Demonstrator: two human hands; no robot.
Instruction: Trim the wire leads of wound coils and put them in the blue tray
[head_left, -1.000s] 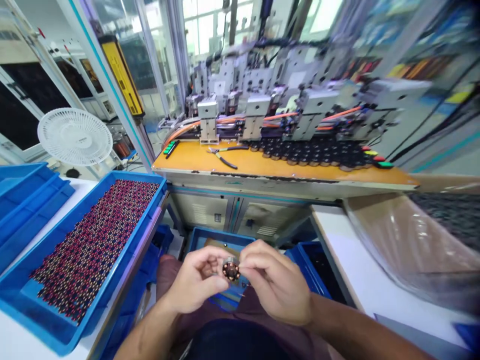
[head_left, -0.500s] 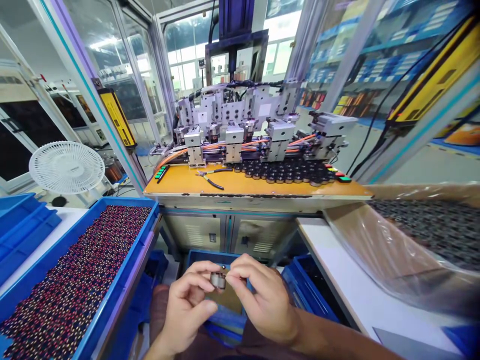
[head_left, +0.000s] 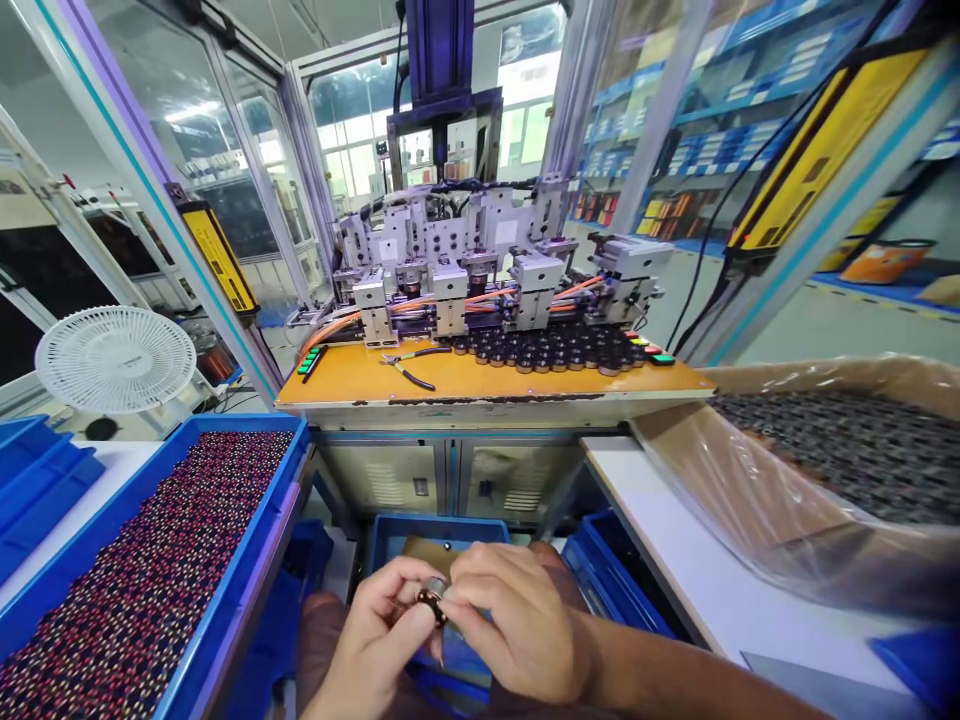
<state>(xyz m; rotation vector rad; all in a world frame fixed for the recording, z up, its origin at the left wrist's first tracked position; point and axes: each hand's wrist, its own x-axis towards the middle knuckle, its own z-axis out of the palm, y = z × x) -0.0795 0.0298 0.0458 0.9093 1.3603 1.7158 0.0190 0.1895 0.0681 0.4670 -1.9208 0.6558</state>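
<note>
My left hand (head_left: pixel 382 625) is closed on a small round part (head_left: pixel 433 603), pinched between thumb and fingers. The part has a silvery metal side and a black face with small coppery dots. My right hand (head_left: pixel 514 620) has its thumb and forefinger pressed together at the part's right edge, and those fingertips partly cover it. Both hands are held close together above my lap, over a blue bin (head_left: pixel 442 525) below.
A machine (head_left: pixel 450 270) stands ahead on an orange worktop (head_left: pixel 345 376) with pliers (head_left: pixel 412 368) and rows of round black parts (head_left: pixel 547 350). To the left is a blue tray (head_left: pixel 292 445) full of small parts; to the right, a plastic-lined box (head_left: pixel 675 460) of dark parts.
The small part has been tilted, so its dotted black face shows now. Both hands have dropped slightly and drawn closer together. The camera view has shifted a little.
</note>
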